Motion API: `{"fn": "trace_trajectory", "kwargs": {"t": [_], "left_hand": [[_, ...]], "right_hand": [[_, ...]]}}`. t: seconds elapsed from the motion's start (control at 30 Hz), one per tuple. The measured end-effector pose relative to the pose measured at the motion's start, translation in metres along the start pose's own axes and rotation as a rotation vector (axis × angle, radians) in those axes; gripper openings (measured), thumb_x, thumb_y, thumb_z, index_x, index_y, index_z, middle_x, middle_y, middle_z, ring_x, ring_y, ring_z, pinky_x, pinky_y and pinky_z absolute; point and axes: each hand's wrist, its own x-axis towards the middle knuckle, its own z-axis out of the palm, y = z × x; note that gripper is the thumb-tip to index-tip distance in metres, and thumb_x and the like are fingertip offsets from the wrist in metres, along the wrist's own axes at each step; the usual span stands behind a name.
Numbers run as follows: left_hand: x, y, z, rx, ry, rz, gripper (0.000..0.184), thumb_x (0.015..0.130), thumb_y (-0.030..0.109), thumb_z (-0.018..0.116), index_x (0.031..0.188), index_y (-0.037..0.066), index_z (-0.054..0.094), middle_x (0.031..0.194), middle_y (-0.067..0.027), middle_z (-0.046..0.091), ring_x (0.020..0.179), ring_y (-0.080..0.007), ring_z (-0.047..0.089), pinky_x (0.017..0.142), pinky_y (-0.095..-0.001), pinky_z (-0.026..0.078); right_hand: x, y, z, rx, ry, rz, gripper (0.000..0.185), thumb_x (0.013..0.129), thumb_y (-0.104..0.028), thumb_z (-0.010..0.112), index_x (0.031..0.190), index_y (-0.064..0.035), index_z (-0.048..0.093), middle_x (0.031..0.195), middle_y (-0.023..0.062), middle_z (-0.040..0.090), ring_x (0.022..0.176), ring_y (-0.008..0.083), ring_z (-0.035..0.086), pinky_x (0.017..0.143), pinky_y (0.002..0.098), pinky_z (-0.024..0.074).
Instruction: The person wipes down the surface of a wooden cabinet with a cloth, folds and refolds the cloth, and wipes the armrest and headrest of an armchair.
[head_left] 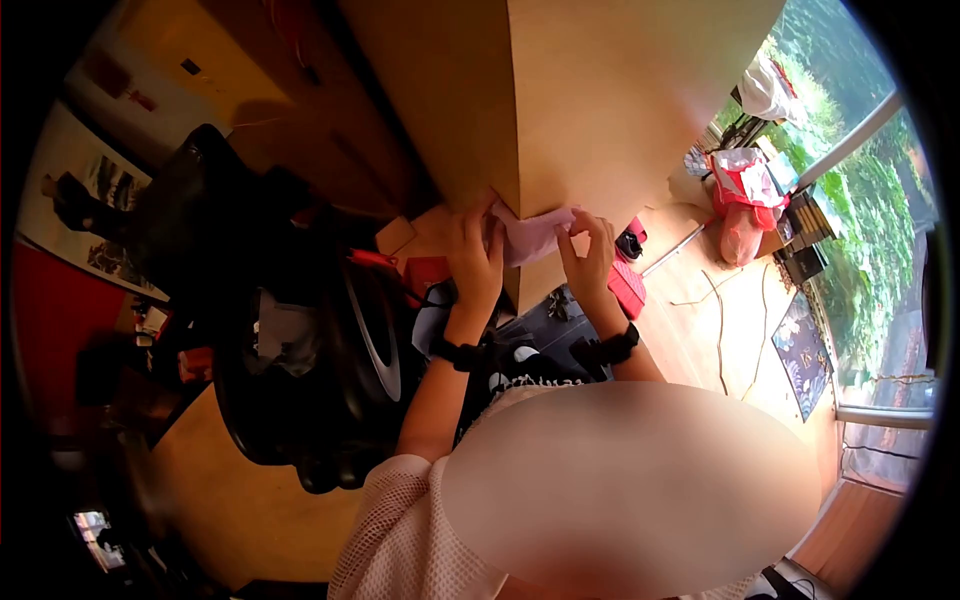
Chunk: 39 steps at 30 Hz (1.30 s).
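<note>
A pale pink cloth (533,238) is stretched between my two hands, in front of the vertical corner of a tall wooden cabinet (610,110). My left hand (476,258) is closed on the cloth's left end, its fingers pointing up. At the opposite end, my right hand (588,258) pinches the cloth's edge between thumb and fingers. I cannot tell whether the cloth touches the cabinet. Dark bands circle both wrists.
A black office chair (300,380) stands close on the left. To the right, a red and white plastic bag (745,190) and a cable (722,330) lie on the floor near the window. A red box (627,288) sits beside my right hand.
</note>
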Motion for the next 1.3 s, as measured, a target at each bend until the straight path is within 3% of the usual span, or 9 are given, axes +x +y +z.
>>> {"fn": "trace_trajectory", "kwargs": {"t": [0.17, 0.27, 0.4, 0.63, 0.77, 0.87, 0.97, 1.17, 1.3], "left_hand": [[-0.017, -0.006, 0.023, -0.346, 0.095, -0.267, 0.019, 0.090, 0.002, 0.052, 0.107, -0.003, 0.047, 0.098, -0.0157, 0.054, 0.087, -0.0266, 0.054, 0.079, -0.0323, 0.043], [-0.016, -0.004, 0.021, -0.227, -0.014, -0.245, 0.017, 0.094, 0.012, 0.047, 0.100, -0.004, 0.047, 0.092, -0.0238, 0.057, 0.082, -0.0400, 0.056, 0.072, -0.0398, 0.044], [-0.015, -0.006, 0.021, -0.322, -0.044, -0.291, 0.021, 0.095, 0.015, 0.045, 0.099, -0.005, 0.047, 0.089, -0.0253, 0.058, 0.082, -0.0423, 0.056, 0.071, -0.0411, 0.044], [-0.032, -0.023, 0.031, -0.319, -0.148, -0.484, 0.027, 0.096, 0.023, 0.041, 0.102, -0.002, 0.048, 0.088, -0.0255, 0.060, 0.080, -0.0442, 0.057, 0.067, -0.0446, 0.045], [-0.017, 0.002, 0.016, -0.317, -0.241, -0.697, 0.029, 0.096, 0.027, 0.040, 0.102, 0.001, 0.050, 0.080, -0.0210, 0.062, 0.068, -0.0396, 0.059, 0.058, -0.0426, 0.046], [-0.030, -0.018, 0.027, -0.183, -0.147, -0.480, 0.026, 0.096, 0.026, 0.042, 0.101, 0.002, 0.050, 0.072, -0.0176, 0.061, 0.061, -0.0321, 0.061, 0.052, -0.0379, 0.045], [-0.034, -0.019, 0.027, -0.388, -0.155, -0.543, 0.022, 0.096, 0.017, 0.044, 0.109, -0.001, 0.049, 0.070, -0.0075, 0.059, 0.056, -0.0150, 0.055, 0.053, -0.0294, 0.044], [-0.029, -0.005, 0.018, -0.615, -0.088, -0.530, 0.017, 0.095, 0.015, 0.049, 0.103, -0.001, 0.050, 0.090, -0.0051, 0.058, 0.076, -0.0103, 0.054, 0.067, -0.0243, 0.043], [-0.030, -0.024, 0.018, -0.978, -0.124, -0.587, 0.014, 0.096, 0.017, 0.048, 0.095, 0.003, 0.052, 0.082, -0.0009, 0.053, 0.072, -0.0108, 0.049, 0.068, -0.0223, 0.039]], "right_hand": [[-0.004, -0.010, 0.000, 0.076, -0.033, 0.234, 0.022, 0.080, 0.000, 0.065, 0.099, -0.0020, 0.055, 0.074, 0.0067, 0.056, 0.067, 0.0176, 0.056, 0.061, 0.0283, 0.0447], [-0.014, -0.004, 0.006, 0.217, 0.007, 0.318, 0.017, 0.083, 0.000, 0.061, 0.098, -0.0015, 0.053, 0.080, 0.0071, 0.057, 0.073, 0.0152, 0.059, 0.064, 0.0253, 0.0461], [-0.006, -0.012, 0.006, 0.338, -0.004, 0.544, 0.015, 0.089, -0.001, 0.056, 0.100, 0.0000, 0.047, 0.086, 0.0061, 0.059, 0.080, 0.0137, 0.061, 0.072, 0.0248, 0.0500], [0.002, -0.016, 0.007, 0.281, -0.029, 0.515, 0.008, 0.088, -0.001, 0.057, 0.095, 0.0011, 0.055, 0.084, 0.0071, 0.059, 0.075, 0.0120, 0.060, 0.068, 0.0251, 0.0503], [0.005, -0.003, 0.004, 0.199, -0.156, 0.564, 0.011, 0.088, -0.006, 0.056, 0.081, 0.0017, 0.059, 0.061, 0.0068, 0.055, 0.057, 0.0112, 0.056, 0.054, 0.0232, 0.0435], [0.015, -0.019, -0.010, 0.302, -0.417, 0.820, 0.031, 0.094, -0.020, 0.048, 0.074, 0.0015, 0.060, 0.053, 0.0056, 0.053, 0.052, 0.0103, 0.054, 0.050, 0.0238, 0.0401], [0.008, -0.001, -0.011, 0.824, -0.471, 0.816, 0.036, 0.095, -0.022, 0.046, 0.074, 0.0036, 0.062, 0.060, 0.0074, 0.061, 0.057, 0.0125, 0.058, 0.056, 0.0254, 0.0438], [0.012, 0.017, -0.003, 0.939, -0.664, 0.702, 0.039, 0.095, -0.022, 0.045, 0.080, 0.0068, 0.066, 0.072, 0.0122, 0.067, 0.068, 0.0180, 0.062, 0.066, 0.0288, 0.0470], [0.019, 0.021, 0.004, 0.987, -0.656, 0.694, 0.047, 0.093, -0.026, 0.039, 0.075, 0.0090, 0.065, 0.068, 0.0168, 0.065, 0.063, 0.0231, 0.062, 0.065, 0.0319, 0.0480]]}}
